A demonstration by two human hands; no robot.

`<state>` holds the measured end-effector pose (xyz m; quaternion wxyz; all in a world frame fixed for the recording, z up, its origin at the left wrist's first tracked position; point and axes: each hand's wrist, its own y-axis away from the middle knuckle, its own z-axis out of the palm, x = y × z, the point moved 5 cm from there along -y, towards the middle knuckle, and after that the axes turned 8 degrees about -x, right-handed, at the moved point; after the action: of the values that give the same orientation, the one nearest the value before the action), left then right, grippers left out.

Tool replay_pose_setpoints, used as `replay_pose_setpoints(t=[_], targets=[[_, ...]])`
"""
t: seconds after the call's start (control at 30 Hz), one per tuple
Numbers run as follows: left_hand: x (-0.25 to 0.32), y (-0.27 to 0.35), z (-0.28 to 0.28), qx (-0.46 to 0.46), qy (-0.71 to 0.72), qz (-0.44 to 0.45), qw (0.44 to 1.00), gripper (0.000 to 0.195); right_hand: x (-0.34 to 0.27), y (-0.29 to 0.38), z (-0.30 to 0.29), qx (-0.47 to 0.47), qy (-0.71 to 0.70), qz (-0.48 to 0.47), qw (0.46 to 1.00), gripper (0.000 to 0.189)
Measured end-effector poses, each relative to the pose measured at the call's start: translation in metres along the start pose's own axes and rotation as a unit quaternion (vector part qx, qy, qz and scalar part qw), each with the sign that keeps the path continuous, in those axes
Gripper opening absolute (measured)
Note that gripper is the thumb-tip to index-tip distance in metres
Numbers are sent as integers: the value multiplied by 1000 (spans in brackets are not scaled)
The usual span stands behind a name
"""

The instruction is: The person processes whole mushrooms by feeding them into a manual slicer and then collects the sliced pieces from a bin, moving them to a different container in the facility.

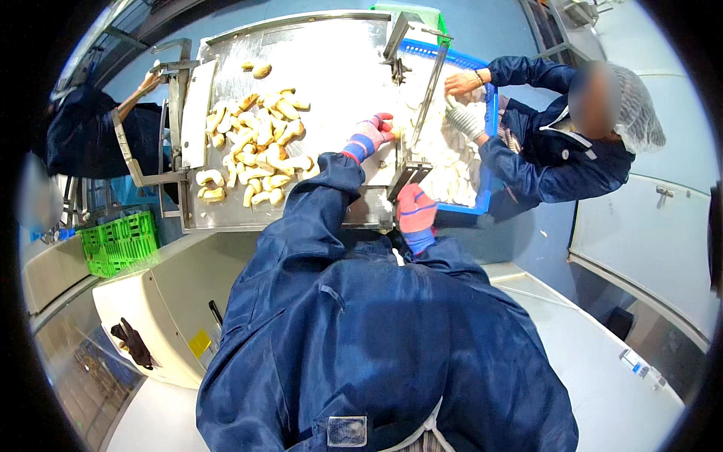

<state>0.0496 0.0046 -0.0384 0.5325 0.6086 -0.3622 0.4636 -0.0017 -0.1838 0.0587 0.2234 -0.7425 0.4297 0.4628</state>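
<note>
My left hand [370,135], in a pink and blue knit glove, reaches over the steel tray [339,73]. Its fingertips are at a small yellowish piece [396,133], apparently of mushroom, beside the slanted metal frame [421,107]. Curled at that frame's near end is my right hand [417,212], in a matching glove; whether its fingers hold a part of the frame is hidden. A pile of pale, brown-tinged pieces that look like mushrooms [262,135] lies on the tray's left half. Past the frame, a blue plastic crate [484,195] holds many white pieces [452,175].
At the right, a co-worker [542,130] in a hairnet has a bare hand [466,83] and a gloved hand [466,118] over the crate. Another person [107,133] is beyond the left metal bracket [183,107]. Green crates [118,243] stand at the lower left.
</note>
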Motion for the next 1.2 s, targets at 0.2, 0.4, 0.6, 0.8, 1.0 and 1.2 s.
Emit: replay_pose_setpoints(t=[0.2,0.4,0.6,0.8,1.0,1.2], targets=[[2,-1,-6,-1,7,-16,1000,48,0,0,7,-57,59,-32,996,4],[-1,-2,-4,-1,-2,-21,1000,48,-80,-30,-27,-53,-107,93,988,5],[3,-3,-2,2,-59,-8,998,47,37,11,23,-20,16,-29,999,20],[0,-4,-2,-10,-60,-12,998,47,-32,-12,-8,-21,-81,20,996,27],[3,-10,2,-4,-56,-13,998,46,-50,-20,-18,-9,-109,34,993,27],[-1,-3,1,16,40,-9,999,37,36,10,22,-24,-51,59,997,17]])
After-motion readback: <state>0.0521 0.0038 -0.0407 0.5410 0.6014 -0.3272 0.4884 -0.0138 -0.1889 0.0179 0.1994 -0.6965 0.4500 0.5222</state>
